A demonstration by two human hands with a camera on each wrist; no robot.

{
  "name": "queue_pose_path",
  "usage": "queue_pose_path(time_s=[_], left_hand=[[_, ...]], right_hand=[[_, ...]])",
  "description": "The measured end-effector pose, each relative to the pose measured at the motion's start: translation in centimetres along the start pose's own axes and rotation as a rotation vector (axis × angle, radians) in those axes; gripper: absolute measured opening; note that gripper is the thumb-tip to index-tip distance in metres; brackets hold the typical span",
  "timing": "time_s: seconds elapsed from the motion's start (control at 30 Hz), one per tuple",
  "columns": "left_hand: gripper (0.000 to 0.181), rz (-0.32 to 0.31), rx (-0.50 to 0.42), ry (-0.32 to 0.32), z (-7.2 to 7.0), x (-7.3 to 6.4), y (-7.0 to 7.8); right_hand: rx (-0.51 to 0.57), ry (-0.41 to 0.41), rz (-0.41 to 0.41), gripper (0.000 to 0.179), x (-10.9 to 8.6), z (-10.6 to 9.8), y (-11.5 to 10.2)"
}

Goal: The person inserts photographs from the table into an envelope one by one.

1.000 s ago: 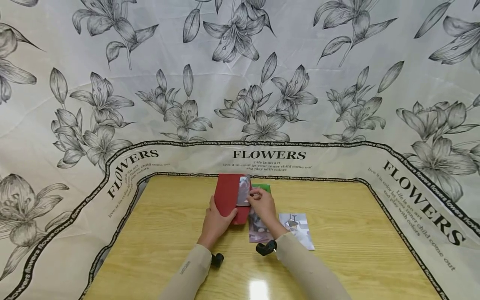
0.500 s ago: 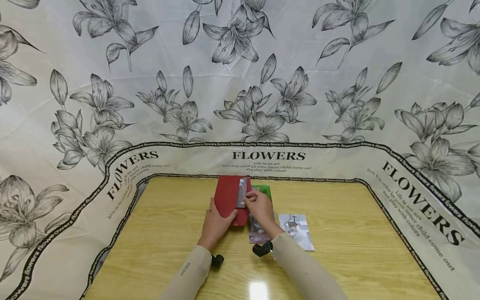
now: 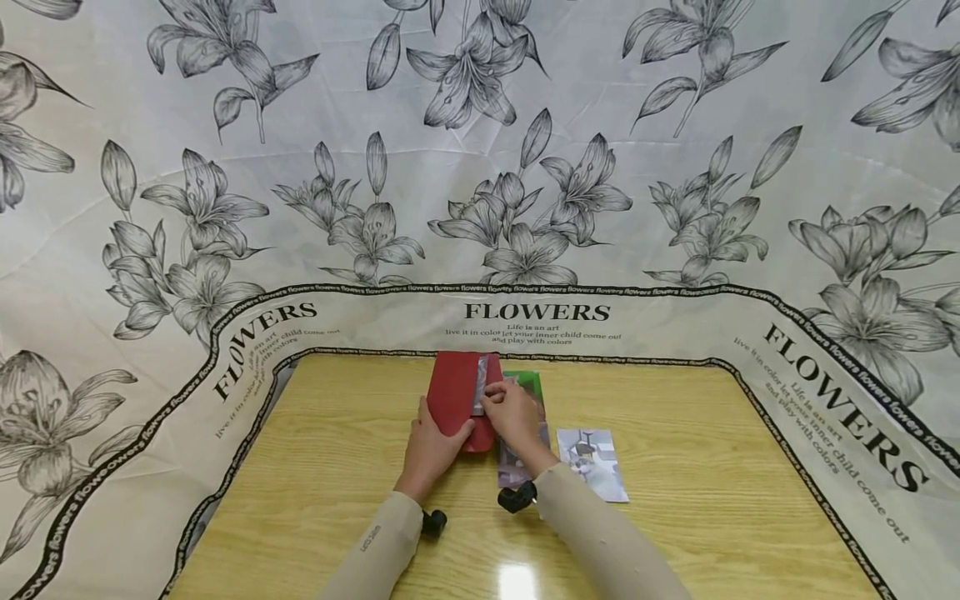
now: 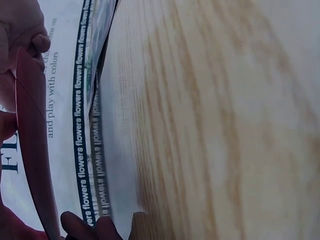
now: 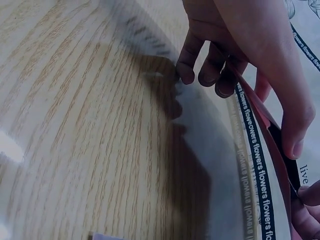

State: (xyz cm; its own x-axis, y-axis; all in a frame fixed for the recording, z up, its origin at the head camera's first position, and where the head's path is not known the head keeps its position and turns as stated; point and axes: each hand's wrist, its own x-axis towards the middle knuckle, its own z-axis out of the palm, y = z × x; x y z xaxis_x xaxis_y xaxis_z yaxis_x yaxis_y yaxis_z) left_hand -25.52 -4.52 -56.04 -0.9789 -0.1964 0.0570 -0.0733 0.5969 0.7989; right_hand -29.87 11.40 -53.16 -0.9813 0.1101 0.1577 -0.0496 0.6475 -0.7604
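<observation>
A red envelope (image 3: 450, 392) is raised above the table near the back edge. My left hand (image 3: 435, 442) grips its lower part, thumb on the front and the other fingers behind, as the right wrist view shows. A narrow strip of a glossy picture card (image 3: 478, 392) shows at the envelope's opening on the right; the rest is hidden inside. My right hand (image 3: 517, 417) pinches the card's outer edge. In the right wrist view the card (image 5: 285, 152) looks dark beside the edge-on envelope (image 5: 272, 140).
Picture cards (image 3: 513, 473) lie beneath my right hand, with a green piece (image 3: 528, 382) showing at their far end. Another picture card (image 3: 588, 462) lies to their right. A flower-print cloth (image 3: 536, 325) borders the wooden table (image 3: 337, 483) at the back and sides.
The picture card has slid left into the envelope, so its visible strip is narrower. My right hand has moved left with it. The left hand keeps its grip in place.
</observation>
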Motion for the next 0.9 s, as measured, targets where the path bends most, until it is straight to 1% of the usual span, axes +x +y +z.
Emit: queue_pose_path(time_s=[0.1,0.27,0.47,0.77,0.9], left_hand=[[0.114,-0.006,-0.004,-0.001,0.1,0.0,-0.1],[0.114,-0.001,0.003,0.002,0.1,0.2,-0.3],[0.113,0.010,0.005,0.005,0.2,0.3,-0.3],[0.112,0.009,0.008,0.015,0.1,0.2,-0.2],[0.112,-0.004,0.023,0.013,-0.1,0.1,-0.2]], right_hand=[[-0.020,0.014,-0.006,0.019,0.0,0.4,-0.1],[-0.009,0.033,-0.035,0.018,0.3,0.9,0.1],[0.005,0.035,-0.026,0.019,0.3,1.5,-0.1],[0.013,0.031,-0.037,0.020,0.0,1.3,-0.4],[0.052,0.033,-0.058,0.018,-0.3,1.0,-0.2]])
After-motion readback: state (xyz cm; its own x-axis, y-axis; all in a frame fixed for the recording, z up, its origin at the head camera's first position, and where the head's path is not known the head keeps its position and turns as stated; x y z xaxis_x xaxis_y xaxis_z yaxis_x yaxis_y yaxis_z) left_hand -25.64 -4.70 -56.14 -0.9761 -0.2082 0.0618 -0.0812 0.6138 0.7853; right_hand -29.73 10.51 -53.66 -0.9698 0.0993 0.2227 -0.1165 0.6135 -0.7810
